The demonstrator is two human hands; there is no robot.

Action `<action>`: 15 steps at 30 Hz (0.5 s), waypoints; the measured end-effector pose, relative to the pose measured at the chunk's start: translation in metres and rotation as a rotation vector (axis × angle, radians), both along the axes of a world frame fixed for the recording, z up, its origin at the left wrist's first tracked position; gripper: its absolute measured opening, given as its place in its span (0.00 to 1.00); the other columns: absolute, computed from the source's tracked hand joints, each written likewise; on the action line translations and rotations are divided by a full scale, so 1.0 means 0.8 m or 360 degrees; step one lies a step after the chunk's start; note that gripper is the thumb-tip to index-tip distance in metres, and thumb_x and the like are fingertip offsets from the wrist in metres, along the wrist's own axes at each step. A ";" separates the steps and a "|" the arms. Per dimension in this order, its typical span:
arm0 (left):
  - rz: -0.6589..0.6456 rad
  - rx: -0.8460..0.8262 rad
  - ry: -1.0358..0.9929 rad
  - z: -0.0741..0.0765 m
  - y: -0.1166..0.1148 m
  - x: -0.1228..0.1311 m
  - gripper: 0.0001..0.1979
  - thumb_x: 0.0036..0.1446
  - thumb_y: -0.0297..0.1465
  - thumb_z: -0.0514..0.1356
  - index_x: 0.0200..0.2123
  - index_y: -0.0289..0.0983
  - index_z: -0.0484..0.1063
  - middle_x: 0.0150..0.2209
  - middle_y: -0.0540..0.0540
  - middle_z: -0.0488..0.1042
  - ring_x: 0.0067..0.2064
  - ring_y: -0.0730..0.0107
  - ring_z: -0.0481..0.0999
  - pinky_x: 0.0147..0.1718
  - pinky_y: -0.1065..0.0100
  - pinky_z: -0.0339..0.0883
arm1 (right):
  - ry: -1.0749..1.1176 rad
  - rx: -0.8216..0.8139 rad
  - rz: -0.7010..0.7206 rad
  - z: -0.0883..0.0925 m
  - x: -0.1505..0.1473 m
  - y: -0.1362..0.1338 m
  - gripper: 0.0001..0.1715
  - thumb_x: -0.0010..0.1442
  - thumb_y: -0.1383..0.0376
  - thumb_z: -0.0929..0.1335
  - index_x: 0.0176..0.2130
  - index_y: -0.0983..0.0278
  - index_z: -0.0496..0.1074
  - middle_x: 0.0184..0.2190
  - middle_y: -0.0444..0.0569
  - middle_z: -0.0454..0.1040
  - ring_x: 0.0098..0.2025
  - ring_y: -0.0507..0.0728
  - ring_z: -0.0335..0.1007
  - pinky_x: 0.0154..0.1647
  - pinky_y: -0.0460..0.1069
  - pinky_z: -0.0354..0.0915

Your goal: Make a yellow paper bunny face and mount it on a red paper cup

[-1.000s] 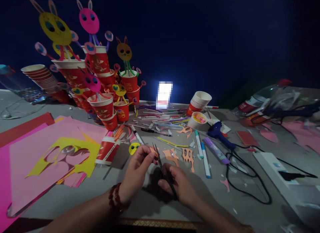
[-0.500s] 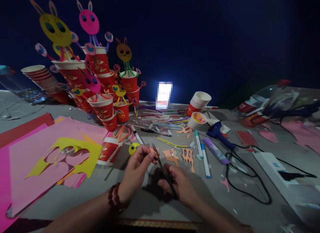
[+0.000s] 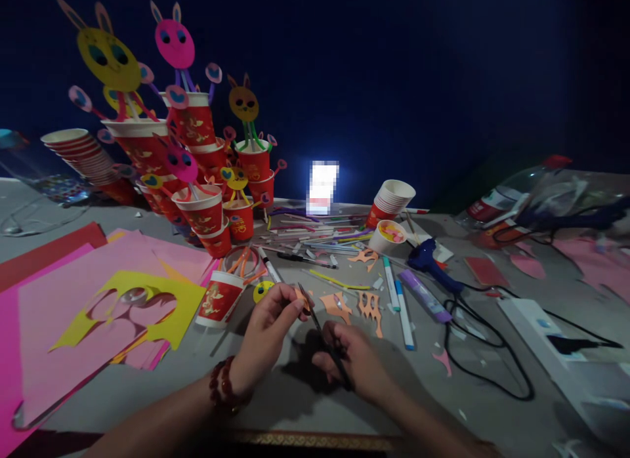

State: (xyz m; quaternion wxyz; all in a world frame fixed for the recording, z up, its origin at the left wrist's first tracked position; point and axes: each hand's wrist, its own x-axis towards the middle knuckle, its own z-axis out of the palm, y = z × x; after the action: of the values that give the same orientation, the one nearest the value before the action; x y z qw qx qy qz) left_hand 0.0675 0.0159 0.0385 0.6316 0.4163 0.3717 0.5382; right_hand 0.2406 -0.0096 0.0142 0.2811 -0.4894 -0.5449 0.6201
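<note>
My right hand (image 3: 347,359) is closed around the handles of a pair of dark scissors (image 3: 319,333), whose blades point up and to the left. In a pinch between thumb and fingers, my left hand (image 3: 275,317) holds a small orange paper piece (image 3: 304,302) right at the scissor blades. The fingers cover part of that piece, so its outline is unclear. Just behind my left hand lies a yellow paper face (image 3: 264,291). Orange paper scraps (image 3: 336,307) with cut-out holes rest beyond the scissors.
Red paper cups with paper rabbit figures (image 3: 199,208) are stacked at the back left. Pink paper sheets (image 3: 59,313) cover the left side. To the right are markers (image 3: 404,317), a blue glue gun (image 3: 433,264) and its looping black cable (image 3: 529,386). A bright pixelated patch stands at the back.
Both hands stay nearly in place. The scissor blades look closer together than before, and the red cup beside my left hand has shifted slightly to the right.
</note>
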 end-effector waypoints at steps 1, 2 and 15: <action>-0.0008 0.0005 -0.0005 0.001 0.000 0.000 0.07 0.60 0.33 0.62 0.32 0.37 0.68 0.35 0.49 0.73 0.35 0.72 0.70 0.37 0.71 0.66 | -0.0006 0.0004 -0.0003 -0.001 0.001 0.000 0.30 0.46 0.49 0.76 0.23 0.60 0.56 0.17 0.37 0.61 0.19 0.50 0.61 0.19 0.44 0.55; -0.0016 0.0008 -0.0002 0.001 0.001 0.000 0.07 0.60 0.33 0.62 0.32 0.37 0.68 0.34 0.49 0.73 0.35 0.72 0.70 0.37 0.71 0.66 | -0.0012 0.0007 -0.0003 -0.002 0.001 0.000 0.30 0.46 0.49 0.76 0.24 0.60 0.56 0.17 0.36 0.60 0.19 0.50 0.60 0.19 0.44 0.55; -0.0077 0.0016 0.0047 0.008 0.004 -0.004 0.08 0.60 0.33 0.62 0.32 0.37 0.68 0.34 0.49 0.73 0.35 0.72 0.69 0.38 0.71 0.64 | -0.0132 0.0065 0.0048 0.005 0.005 0.005 0.32 0.46 0.44 0.75 0.23 0.60 0.55 0.17 0.36 0.59 0.19 0.48 0.55 0.19 0.44 0.52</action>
State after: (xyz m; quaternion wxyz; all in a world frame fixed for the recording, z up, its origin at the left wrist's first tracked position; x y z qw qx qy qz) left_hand 0.0646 0.0188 0.0445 0.6367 0.4361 0.3683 0.5184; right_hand 0.2445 -0.0056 0.0179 0.2586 -0.5006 -0.5760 0.5922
